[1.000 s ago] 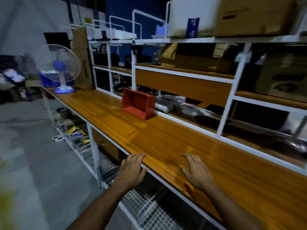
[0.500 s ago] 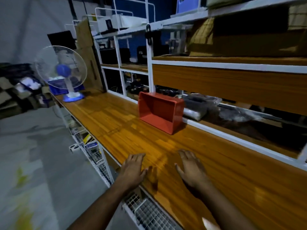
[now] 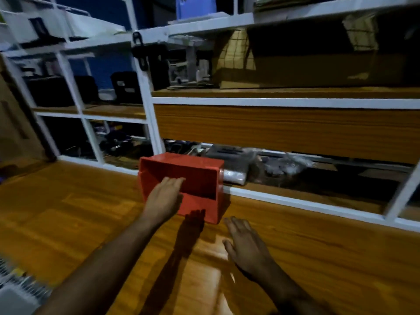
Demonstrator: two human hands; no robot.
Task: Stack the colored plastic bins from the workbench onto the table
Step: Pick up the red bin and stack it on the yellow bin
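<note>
With the red bin (image 3: 181, 183) lying on its side at the back of the workbench (image 3: 68, 212), the left hand (image 3: 164, 198), fingers straight, is over its open mouth while the right hand (image 3: 246, 245), spread and empty, hovers just short, so the person would do best to grip both end walls before lifting.

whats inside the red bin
The red bin looks empty: only its bare inner walls show. The left hand covers part of the opening, so that corner cannot be seen.
</note>
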